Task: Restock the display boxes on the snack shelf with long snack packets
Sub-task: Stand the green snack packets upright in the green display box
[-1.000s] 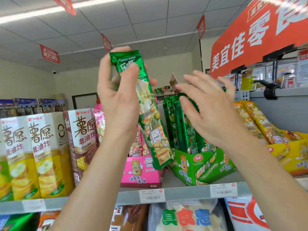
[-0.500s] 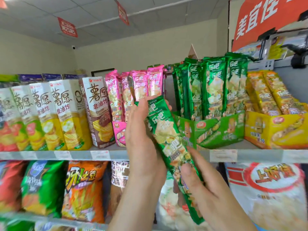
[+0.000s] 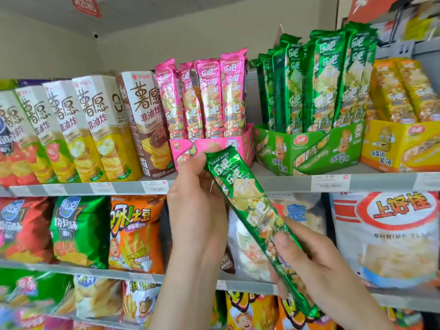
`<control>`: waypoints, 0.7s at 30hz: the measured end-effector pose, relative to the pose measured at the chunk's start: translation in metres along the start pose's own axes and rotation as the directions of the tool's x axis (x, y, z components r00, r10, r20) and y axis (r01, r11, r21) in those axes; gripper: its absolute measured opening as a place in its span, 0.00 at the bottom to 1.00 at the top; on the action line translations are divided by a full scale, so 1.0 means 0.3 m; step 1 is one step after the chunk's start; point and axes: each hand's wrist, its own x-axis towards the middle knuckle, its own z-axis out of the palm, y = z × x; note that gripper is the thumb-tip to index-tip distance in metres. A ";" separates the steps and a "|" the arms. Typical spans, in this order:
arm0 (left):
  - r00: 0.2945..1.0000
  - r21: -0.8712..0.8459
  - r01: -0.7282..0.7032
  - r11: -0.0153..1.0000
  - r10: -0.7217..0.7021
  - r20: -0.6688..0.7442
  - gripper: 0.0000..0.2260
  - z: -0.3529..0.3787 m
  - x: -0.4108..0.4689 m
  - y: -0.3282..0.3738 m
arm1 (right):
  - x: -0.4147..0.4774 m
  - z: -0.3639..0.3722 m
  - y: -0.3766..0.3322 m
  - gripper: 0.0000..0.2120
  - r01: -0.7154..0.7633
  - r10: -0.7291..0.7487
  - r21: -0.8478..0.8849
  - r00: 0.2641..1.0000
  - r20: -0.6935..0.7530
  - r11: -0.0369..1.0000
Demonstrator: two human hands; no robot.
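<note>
Both my hands hold one long green snack packet [image 3: 250, 210], tilted from upper left to lower right in front of the shelf edge. My left hand [image 3: 197, 210] grips its top end, and my right hand [image 3: 316, 275] grips its lower end with the thumb on the front. On the upper shelf stands a green display box [image 3: 309, 148] with several upright green packets [image 3: 326, 79]. A pink display box [image 3: 183, 151] with pink packets [image 3: 209, 96] stands to its left, and a yellow display box [image 3: 400, 144] with yellow packets to its right.
Tall chip cartons [image 3: 90, 129] fill the upper shelf's left part. The shelf rail [image 3: 357, 182] carries price tags. Chip bags [image 3: 135, 232] and a large white shrimp-snack bag [image 3: 388, 236] sit on the shelf below, with more bags lower down.
The packet came down from above the green box to below the shelf edge. My right hand left the box's packets and took the packet's lower end. The view tilted downward.
</note>
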 end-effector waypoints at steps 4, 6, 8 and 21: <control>0.997 -0.047 -0.039 0.998 0.036 -0.061 0.12 -0.061 0.013 0.015 | 0.006 0.037 -0.002 0.19 0.015 -0.022 -0.117 0.998 -0.051 0.993; 0.994 -0.026 -0.103 0.994 0.102 -0.047 0.17 -0.089 0.015 0.026 | 0.010 0.061 -0.012 0.19 0.017 -0.030 -0.148 0.996 -0.085 0.989; 0.989 -0.020 -0.147 0.989 0.146 -0.023 0.19 -0.117 0.018 0.041 | 0.017 0.086 -0.016 0.21 0.020 -0.041 -0.179 0.992 -0.117 0.984; 0.833 0.245 -0.396 0.885 0.234 0.501 0.12 -0.354 0.126 0.204 | 0.062 0.162 -0.041 0.20 0.060 -0.190 -0.430 0.945 -0.266 0.901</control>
